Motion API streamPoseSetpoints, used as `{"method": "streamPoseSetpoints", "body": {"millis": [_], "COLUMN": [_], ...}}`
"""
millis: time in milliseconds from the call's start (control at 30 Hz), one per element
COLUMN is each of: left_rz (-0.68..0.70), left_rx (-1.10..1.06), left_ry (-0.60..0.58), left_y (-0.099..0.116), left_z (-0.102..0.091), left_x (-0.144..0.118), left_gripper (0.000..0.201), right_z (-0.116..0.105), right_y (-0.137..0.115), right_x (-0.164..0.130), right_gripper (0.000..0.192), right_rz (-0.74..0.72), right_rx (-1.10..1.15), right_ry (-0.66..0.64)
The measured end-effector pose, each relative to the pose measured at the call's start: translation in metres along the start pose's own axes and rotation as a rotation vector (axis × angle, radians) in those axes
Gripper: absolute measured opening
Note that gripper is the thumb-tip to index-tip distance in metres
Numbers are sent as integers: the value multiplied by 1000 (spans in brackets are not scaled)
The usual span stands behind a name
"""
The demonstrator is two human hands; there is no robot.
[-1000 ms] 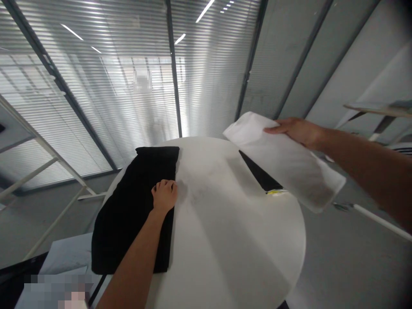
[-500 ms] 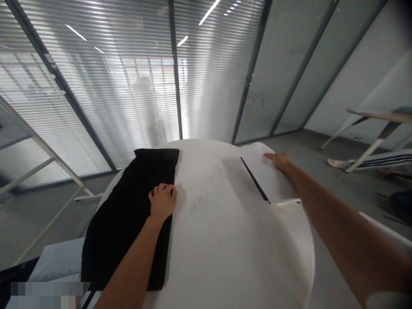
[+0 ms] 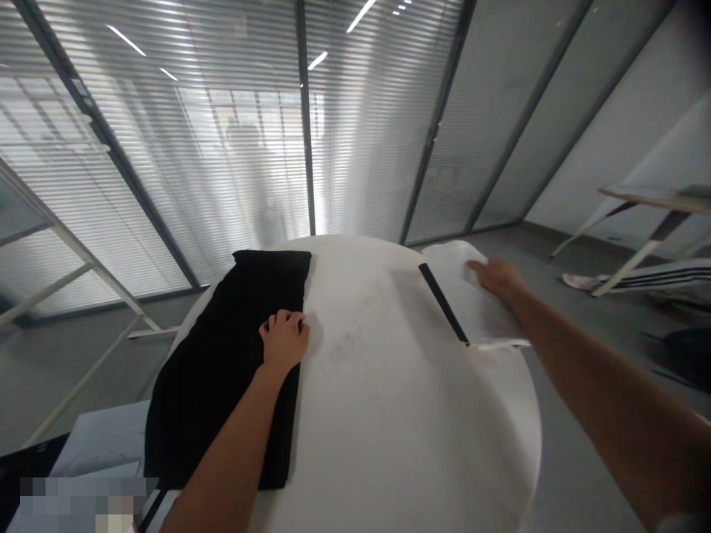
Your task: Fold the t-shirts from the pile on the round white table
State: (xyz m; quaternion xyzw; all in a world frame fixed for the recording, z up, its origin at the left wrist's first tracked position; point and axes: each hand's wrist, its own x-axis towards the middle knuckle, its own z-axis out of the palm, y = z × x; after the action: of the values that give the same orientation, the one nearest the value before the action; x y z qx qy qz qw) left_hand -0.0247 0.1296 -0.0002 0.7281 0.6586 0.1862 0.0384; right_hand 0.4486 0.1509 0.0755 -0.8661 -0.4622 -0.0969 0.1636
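Observation:
On the left half of the round white table (image 3: 355, 414) lies a folded black cloth (image 3: 222, 355). My left hand (image 3: 283, 340) rests on the cloth near its right edge, fingers bent and slightly apart. At the table's far right is a white booklet (image 3: 461, 296) with a black strip (image 3: 443, 302) along its left side. The right hand (image 3: 497, 280) has hold of the booklet by its right edge; the fingers beneath are partly hidden. The booklet's left side looks slightly raised.
Pale sheets or packets (image 3: 108, 440) lie at the lower left beside a dark object. A white metal frame (image 3: 83, 252) stands left of the table. Glass partitions with blinds (image 3: 222, 185) rise behind. Another table (image 3: 661, 198) and a person's striped leg (image 3: 661, 279) are at right.
My right hand has shifted slightly right with the booklet, and more of its black strip shows. My left hand stays on the cloth. The view has tilted a little.

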Motion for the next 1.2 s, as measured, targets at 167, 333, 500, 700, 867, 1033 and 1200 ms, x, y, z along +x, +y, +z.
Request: {"method": "streamPoseSetpoints", "body": {"millis": [167, 333, 500, 700, 867, 1033, 1200], "left_rz": [5, 14, 23, 42, 23, -16, -185], "left_rx": [4, 14, 17, 3, -4, -43, -43], "left_ry": [-8, -6, -13, -28, -32, 14, 61], "left_y": [0, 0, 0, -3, -2, -5, -26], "left_z": [0, -1, -1, -1, -2, -13, -35], "left_x": [0, -1, -2, -2, -1, 1, 2], "left_gripper": [28, 29, 30, 32, 34, 40, 43], "right_z": [-18, -28, -4, 41, 53, 56, 59], "right_y": [-33, -87, -146, -165, -155, -151, -150], "right_x": [-34, -88, -164, -207, -201, -196, -194], "right_gripper": [57, 32, 21, 28, 29, 29, 28], "right_rz": [-27, -334, -560, -736, -776, -777, -740], "right_rx": [1, 121, 285, 173, 200, 264, 323], "right_ry": [140, 176, -159, -154, -150, -166, -199]}}
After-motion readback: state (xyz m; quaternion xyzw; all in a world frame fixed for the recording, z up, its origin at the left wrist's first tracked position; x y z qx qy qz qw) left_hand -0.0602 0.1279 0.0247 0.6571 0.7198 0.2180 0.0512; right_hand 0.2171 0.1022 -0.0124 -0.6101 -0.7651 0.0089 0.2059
